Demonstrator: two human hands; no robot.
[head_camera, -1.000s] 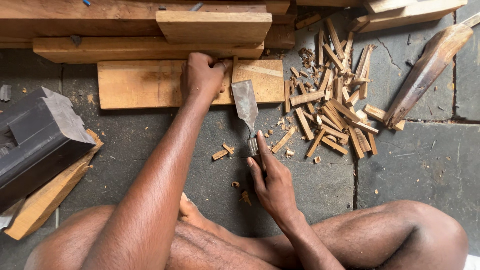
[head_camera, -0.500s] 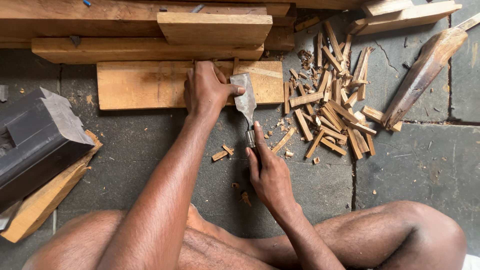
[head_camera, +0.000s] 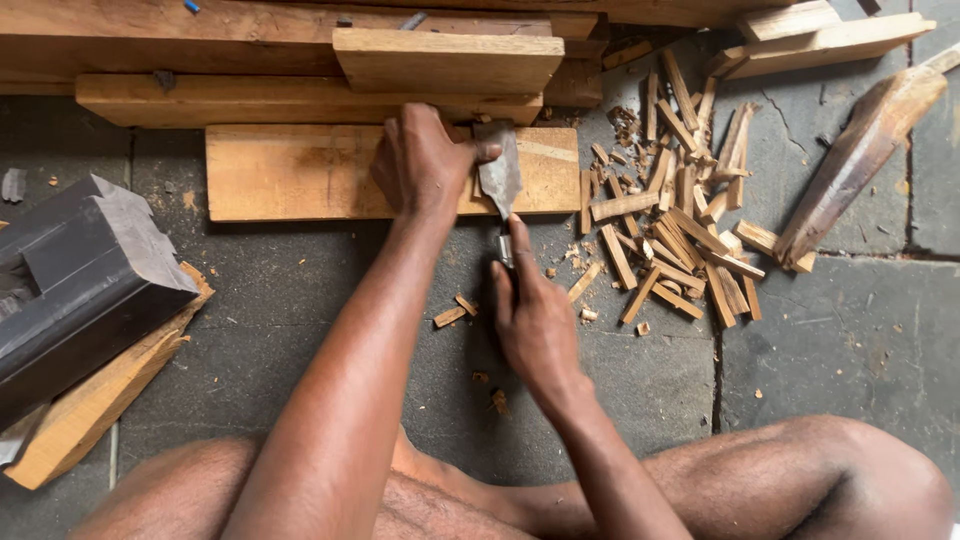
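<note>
Two hands: left hand (head_camera: 425, 160) pressing one plank (head_camera: 300, 175), right hand (head_camera: 535, 315) clasping one chisel (head_camera: 500, 175).

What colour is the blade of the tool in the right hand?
Dull grey metal blade, seen in the head view.

The left hand (head_camera: 425, 160) presses on a flat plank (head_camera: 290, 172), thumb against the wide chisel blade (head_camera: 500, 172). The right hand (head_camera: 535, 320) grips the handle just below; wood splinters (head_camera: 680, 215) are piled right of the plank.
</note>
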